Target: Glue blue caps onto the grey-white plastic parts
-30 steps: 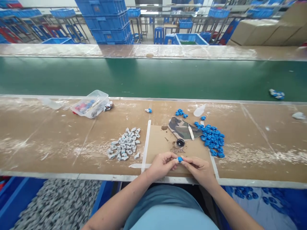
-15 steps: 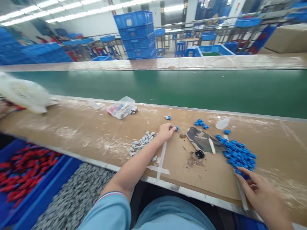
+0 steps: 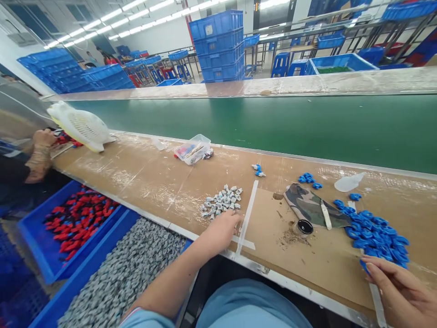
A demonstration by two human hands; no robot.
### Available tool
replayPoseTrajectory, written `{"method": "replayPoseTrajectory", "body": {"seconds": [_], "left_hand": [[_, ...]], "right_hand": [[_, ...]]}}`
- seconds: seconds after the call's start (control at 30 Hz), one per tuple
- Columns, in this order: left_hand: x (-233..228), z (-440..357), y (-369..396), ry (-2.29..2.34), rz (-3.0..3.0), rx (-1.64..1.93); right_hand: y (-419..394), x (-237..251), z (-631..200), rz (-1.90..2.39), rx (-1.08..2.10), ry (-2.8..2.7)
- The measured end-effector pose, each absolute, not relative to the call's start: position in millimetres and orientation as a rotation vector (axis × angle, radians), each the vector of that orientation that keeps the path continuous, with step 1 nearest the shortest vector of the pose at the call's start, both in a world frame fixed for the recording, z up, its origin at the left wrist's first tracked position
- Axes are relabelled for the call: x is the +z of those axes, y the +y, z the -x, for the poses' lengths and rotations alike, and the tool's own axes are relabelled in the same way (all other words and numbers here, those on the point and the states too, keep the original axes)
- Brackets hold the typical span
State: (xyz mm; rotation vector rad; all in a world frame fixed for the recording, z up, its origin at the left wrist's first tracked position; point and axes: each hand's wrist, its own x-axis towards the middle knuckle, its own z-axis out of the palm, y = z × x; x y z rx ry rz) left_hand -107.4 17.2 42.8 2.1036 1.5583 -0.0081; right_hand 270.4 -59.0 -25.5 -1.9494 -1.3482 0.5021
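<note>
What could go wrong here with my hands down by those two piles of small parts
1. The left hand rests close beside the grey parts pile; a sweep could probably scatter them toward the table edge and into the bins below.
2. The right hand touches the near end of the blue parts pile, close to the edge, so pieces might roll off.
3. The small open black pot sits between both hands and could be knocked.
</note>
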Motion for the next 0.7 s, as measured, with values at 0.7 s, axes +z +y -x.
{"method": "replayPoseTrajectory", "body": {"seconds": [0.7], "left_hand": [[6, 20, 3, 0.877, -0.727, 0.793]], "right_hand": [[-16, 25, -195, 1.459, 0.278, -2.002]]}}
